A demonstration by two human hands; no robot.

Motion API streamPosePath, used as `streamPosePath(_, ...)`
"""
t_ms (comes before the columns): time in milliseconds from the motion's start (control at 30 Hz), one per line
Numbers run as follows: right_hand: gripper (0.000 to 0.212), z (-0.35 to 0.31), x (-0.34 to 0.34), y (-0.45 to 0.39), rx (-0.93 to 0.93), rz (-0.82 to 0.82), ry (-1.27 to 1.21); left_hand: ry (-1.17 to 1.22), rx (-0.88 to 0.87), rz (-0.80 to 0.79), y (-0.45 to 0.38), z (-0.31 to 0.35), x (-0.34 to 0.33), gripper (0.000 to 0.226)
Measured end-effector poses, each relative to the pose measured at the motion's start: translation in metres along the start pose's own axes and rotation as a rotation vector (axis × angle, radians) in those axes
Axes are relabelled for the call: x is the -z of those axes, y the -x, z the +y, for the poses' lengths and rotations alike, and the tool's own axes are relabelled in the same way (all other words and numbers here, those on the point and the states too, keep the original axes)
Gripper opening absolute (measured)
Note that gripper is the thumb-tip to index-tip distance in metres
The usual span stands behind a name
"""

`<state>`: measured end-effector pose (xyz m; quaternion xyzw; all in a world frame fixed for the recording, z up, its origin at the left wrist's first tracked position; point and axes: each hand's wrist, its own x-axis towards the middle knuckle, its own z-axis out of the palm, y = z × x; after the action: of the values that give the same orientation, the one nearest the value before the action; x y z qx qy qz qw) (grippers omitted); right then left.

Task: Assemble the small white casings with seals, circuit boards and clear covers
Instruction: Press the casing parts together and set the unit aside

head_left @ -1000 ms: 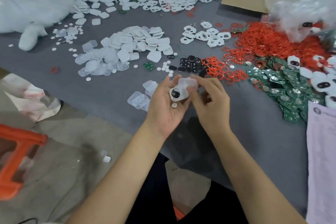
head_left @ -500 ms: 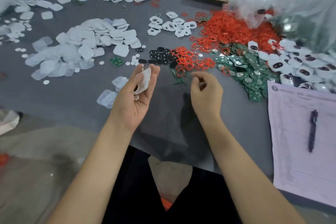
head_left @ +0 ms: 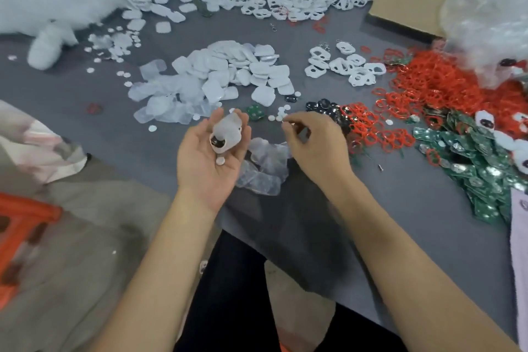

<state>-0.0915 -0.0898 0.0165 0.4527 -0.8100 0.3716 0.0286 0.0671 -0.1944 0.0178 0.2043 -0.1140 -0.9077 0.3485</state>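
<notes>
My left hand [head_left: 210,163] lies palm up over the table's front edge and cradles a small white casing [head_left: 227,131] with a dark oval window at its near end. A small white disc [head_left: 220,161] rests on that palm below the casing. To the right, my right hand [head_left: 315,143] hovers with its fingers curled, thumb and forefinger pinched together on something tiny near a scatter of white discs [head_left: 281,114]. Clear covers [head_left: 265,168] lie on the table between my two hands.
On the grey table [head_left: 428,223] are heaps of white casing shells [head_left: 243,71], white frames [head_left: 345,66], red seals [head_left: 423,88], black parts [head_left: 325,107] and green circuit boards [head_left: 480,171]. A cardboard box [head_left: 408,0] and plastic bag [head_left: 485,23] stand far right. An orange stool [head_left: 20,226] is at the left.
My left hand turned the casing so its dark window faces me. My right hand moved up towards the white discs and pinched its fingertips. The view swung back left.
</notes>
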Motion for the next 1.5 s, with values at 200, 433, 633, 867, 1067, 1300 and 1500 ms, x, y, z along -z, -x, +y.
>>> streamPosePath(200, 0.036, -0.024, -0.038, -0.050, -0.037, -0.190, 0.201, 0.061, 0.009, 0.010, 0.000, 0.012, 0.011, 0.037)
streamPosePath(433, 0.032, -0.031, -0.063, -0.063, -0.070, -0.263, 0.421, 0.017, 0.022, 0.026, -0.002, 0.017, 0.008, 0.027)
streamPosePath(633, 0.013, -0.025, -0.035, -0.033, -0.148, -0.069, -0.047, -0.139, 0.001, 0.047, 0.003, 0.003, 0.002, 0.023)
streamPosePath(867, 0.012, 0.032, 0.039, 0.061, -0.183, 0.208, -0.122, -0.485, 0.064, -0.094, 0.014, -0.066, -0.023, 0.018)
streamPosePath(1067, 0.018, 0.108, 0.121, 0.147, -0.287, 0.347, 0.233, -0.831, 0.183, -0.262, 0.030, -0.148, -0.034, 0.027)
streamPosePath(1300, 0.012, 0.126, 0.155, 0.198, -0.199, 0.352, 0.367, -1.101, 0.170, -0.476, 0.046, -0.201, -0.044, 0.015)
streamPosePath(1500, 0.032, 0.109, 0.138, 0.188, 0.074, 0.298, 0.202, -1.361, 0.166, -0.621, 0.046, -0.201, -0.045, 0.024)
